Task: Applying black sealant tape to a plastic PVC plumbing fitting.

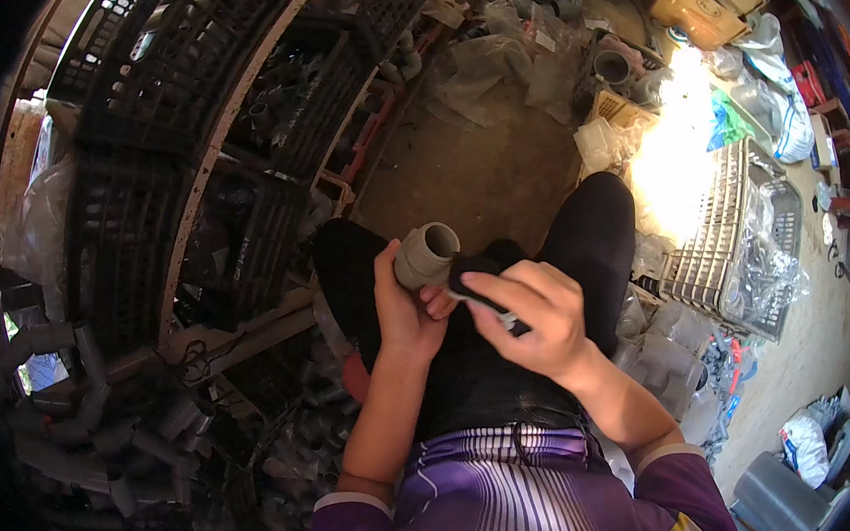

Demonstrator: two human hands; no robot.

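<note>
Black plastic crates (128, 229) are ranged between nine and eleven o'clock. Near the dial's centre, the fingers of the left hand (403, 302) are curled firmly round a grey pipe fitting (421, 264), its hollow mouth tipped toward one o'clock. At the fitting's four o'clock, a small black-and-pale item (491, 309), its kind unclear, is pinched by the right hand (541, 318), fingers bent together. At three o'clock a pale lattice crate (725, 212) is seen.

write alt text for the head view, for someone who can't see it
A left hand holds a grey pipe fitting while the right hand grips a small item, too unclear to name, close beside it. Black crates stand on the left and a pale crate on the right.
</note>
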